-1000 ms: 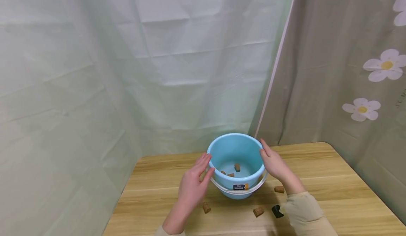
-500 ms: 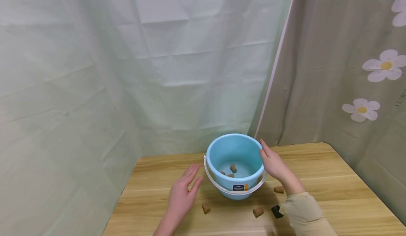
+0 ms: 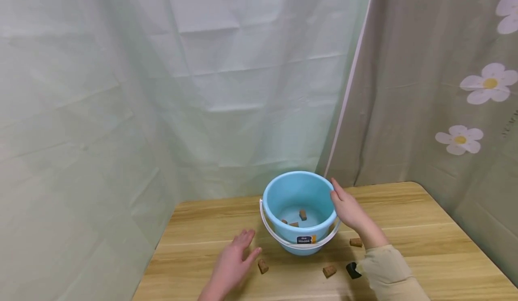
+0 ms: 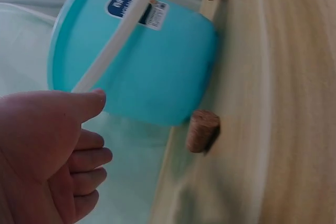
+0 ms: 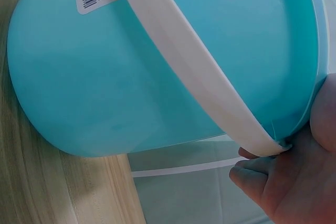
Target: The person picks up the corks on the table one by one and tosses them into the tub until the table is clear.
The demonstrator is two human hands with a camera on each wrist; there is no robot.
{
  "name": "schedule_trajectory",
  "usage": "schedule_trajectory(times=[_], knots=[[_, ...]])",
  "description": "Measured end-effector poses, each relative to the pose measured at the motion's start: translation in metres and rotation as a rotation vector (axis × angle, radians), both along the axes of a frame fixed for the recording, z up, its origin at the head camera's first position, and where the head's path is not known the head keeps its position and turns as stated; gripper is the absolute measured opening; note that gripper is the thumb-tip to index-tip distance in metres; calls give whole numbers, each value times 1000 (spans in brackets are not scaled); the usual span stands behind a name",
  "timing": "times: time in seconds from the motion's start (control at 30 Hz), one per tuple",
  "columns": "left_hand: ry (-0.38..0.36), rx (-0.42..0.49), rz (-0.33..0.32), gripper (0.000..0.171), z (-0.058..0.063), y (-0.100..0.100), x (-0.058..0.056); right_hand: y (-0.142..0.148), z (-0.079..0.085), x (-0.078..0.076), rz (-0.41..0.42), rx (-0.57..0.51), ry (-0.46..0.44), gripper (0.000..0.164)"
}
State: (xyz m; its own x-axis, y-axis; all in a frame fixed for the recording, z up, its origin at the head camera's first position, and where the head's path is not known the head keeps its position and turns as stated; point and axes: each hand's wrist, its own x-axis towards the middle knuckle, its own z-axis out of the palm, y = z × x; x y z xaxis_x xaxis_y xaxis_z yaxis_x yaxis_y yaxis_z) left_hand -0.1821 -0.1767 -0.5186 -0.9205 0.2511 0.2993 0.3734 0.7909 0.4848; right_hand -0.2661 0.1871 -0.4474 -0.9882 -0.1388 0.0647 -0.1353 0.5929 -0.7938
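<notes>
A light blue bucket [image 3: 300, 236] with a white handle [image 3: 279, 237] stands on the table, several corks [image 3: 302, 214] visible on its floor. My right hand [image 3: 349, 209] grips the bucket's rim at the right; in the right wrist view its fingers lie under the rim by the handle's joint. My left hand [image 3: 232, 260] is over the table, apart from the bucket, fingers relaxed and holding nothing. Nearest to it is a loose cork [image 3: 263, 266], which the left wrist view also shows in front of the bucket's base.
Two more corks lie on the wooden table [image 3: 194, 229]: one in front of the bucket [image 3: 329, 271], another by the right forearm. A small black object [image 3: 353, 270] sits beside the right sleeve. Curtains [image 3: 259, 90] hang behind the table.
My left hand has let go of the bucket's rim and moved down and left, to beside the loose cork. The right hand keeps its hold. A cork inside the bucket has shifted slightly.
</notes>
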Motion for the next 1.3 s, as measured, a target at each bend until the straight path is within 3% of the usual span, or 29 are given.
schedule_trajectory(times=[0.37,0.67,1.3], knots=[[-194,-117,-88,85,-17,1,1,0,0,0,-1,3,-4,64],[-145,-209,-142,84,-27,2,2,0,-1,-1,-5,7,7,64],[-175,-217,-170,66,-38,1,-1,-1,0,0,-5,-3,4,63]])
